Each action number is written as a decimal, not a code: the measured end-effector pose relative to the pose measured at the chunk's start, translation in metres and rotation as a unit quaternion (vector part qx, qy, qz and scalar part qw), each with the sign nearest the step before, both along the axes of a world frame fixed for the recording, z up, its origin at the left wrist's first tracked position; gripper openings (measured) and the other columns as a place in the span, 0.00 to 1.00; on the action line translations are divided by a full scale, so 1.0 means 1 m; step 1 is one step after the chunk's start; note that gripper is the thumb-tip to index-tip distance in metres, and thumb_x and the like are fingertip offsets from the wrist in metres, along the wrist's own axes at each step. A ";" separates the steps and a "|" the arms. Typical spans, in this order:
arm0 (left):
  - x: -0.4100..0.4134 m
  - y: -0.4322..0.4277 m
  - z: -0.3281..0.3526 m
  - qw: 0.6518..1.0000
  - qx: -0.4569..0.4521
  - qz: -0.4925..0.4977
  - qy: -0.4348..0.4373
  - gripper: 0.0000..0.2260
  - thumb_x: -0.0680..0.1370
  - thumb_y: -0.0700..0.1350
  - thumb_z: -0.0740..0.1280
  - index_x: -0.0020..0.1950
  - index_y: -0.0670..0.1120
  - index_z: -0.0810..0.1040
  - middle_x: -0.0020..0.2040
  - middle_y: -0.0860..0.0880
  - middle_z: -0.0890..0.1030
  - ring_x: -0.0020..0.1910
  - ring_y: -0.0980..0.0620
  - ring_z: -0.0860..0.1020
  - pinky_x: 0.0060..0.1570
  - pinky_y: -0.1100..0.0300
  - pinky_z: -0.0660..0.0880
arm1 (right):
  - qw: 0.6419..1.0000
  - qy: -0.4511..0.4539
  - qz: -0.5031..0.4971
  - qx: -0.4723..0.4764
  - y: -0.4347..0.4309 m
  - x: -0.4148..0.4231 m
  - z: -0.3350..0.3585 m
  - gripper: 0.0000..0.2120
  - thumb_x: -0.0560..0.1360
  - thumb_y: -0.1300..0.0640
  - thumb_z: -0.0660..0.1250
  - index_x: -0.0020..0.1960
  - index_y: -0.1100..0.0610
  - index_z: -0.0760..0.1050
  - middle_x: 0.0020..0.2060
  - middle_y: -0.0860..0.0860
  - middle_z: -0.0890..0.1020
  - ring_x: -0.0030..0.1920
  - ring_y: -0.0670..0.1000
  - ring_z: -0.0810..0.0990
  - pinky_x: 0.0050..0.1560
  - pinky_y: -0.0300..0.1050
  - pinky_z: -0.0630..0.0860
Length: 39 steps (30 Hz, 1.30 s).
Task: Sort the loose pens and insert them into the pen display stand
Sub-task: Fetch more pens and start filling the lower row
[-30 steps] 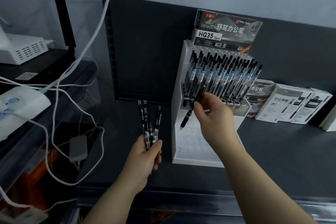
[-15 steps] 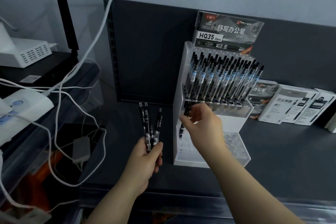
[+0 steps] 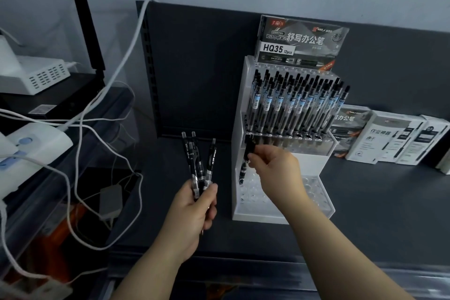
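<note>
- Black pen (image 3: pixel 243 172) is hanging near-upright in the right hand (image 3: pixel 276 168), tip pointing down at the left side of the lower tier. I'd judge it's being lined up over a hole. Can't tell if the tip is seated yet.
- White plastic pen display stand (image 3: pixel 239 109) is sitting on the dark shelf (image 3: pixel 377 202), mid-scene. The far upper tier is carrying a dense block of upright pens (image 3: pixel 292 105), and the near lower tier is showing mostly empty holes. The lower tier is probably the one taking pens now.
- Spare pens (image 3: pixel 197 161) are standing bunched in the left hand (image 3: pixel 192 212), just left of the stand, clicker ends pointing far. Likely reason: it's putting stock within reach for the next pick without blocking the right hand's path.
- Grip check, right-hand fingers (image 3: pixel 255 158): curling in, thumb and fingertips pinching the pen's upper barrel, not wrapping all of it.
- Grip check, left-hand fingers (image 3: pixel 210 212): clenching round the lower ends of the bunch, thumb pressing across the front. It's looking like three pens, but the count isn't certain.
- Boxed stock (image 3: pixel 379 136) is lying on the shelf right of the stand, well apart from both hands. White cables (image 3: pixel 80 114) are trailing at left.
</note>
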<state>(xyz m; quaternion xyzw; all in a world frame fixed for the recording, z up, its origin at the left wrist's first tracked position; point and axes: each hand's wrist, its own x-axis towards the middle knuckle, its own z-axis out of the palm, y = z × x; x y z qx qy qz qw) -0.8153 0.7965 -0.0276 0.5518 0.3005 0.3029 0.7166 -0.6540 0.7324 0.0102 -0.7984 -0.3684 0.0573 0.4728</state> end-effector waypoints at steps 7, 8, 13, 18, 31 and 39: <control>-0.002 -0.005 0.006 1.000 -0.018 -0.003 -0.021 0.07 0.76 0.48 0.65 0.42 0.45 0.71 0.32 0.51 0.73 0.27 0.57 0.69 0.23 0.66 0.63 | 1.000 0.008 -0.001 0.008 0.000 -0.002 -0.001 0.10 0.76 0.56 0.66 0.56 0.57 0.80 0.39 0.47 0.81 0.36 0.39 0.75 0.34 0.28 0.67; -0.002 -0.005 0.007 1.000 -0.018 -0.004 -0.022 0.08 0.76 0.48 0.65 0.42 0.45 0.71 0.32 0.51 0.73 0.27 0.57 0.69 0.23 0.66 0.63 | 1.000 0.009 -0.003 0.009 0.000 -0.002 -0.001 0.10 0.76 0.56 0.67 0.56 0.57 0.79 0.38 0.47 0.81 0.36 0.39 0.75 0.34 0.28 0.68; -0.003 -0.009 0.008 1.000 -0.014 -0.008 -0.020 0.08 0.76 0.48 0.65 0.42 0.45 0.71 0.32 0.51 0.73 0.27 0.57 0.69 0.23 0.66 0.63 | 1.000 -0.020 -0.016 0.000 -0.001 -0.004 0.000 0.07 0.76 0.55 0.67 0.51 0.56 0.80 0.32 0.40 0.76 0.34 0.37 0.74 0.32 0.24 0.69; -0.004 -0.010 0.009 1.000 -0.012 -0.006 -0.018 0.08 0.75 0.48 0.65 0.42 0.45 0.71 0.32 0.50 0.73 0.27 0.56 0.69 0.23 0.66 0.63 | 0.998 -0.013 -0.007 0.059 -0.007 -0.004 0.017 0.07 0.75 0.54 0.68 0.52 0.52 0.79 0.34 0.42 0.78 0.33 0.39 0.75 0.32 0.27 0.70; -0.001 -0.010 0.012 1.000 -0.009 -0.006 -0.010 0.07 0.76 0.48 0.64 0.43 0.45 0.72 0.33 0.50 0.73 0.27 0.56 0.68 0.24 0.65 0.63 | 0.997 0.015 0.076 0.011 0.000 0.003 0.047 0.05 0.77 0.57 0.66 0.44 0.49 0.78 0.33 0.49 0.80 0.36 0.50 0.79 0.33 0.37 0.75; -0.001 -0.011 0.015 1.000 -0.012 -0.002 -0.012 0.07 0.76 0.48 0.65 0.43 0.45 0.72 0.32 0.50 0.72 0.27 0.56 0.68 0.23 0.66 0.63 | 0.998 -0.005 0.062 -0.008 0.005 0.001 0.049 0.03 0.76 0.56 0.67 0.44 0.53 0.78 0.32 0.48 0.79 0.39 0.53 0.82 0.35 0.38 0.75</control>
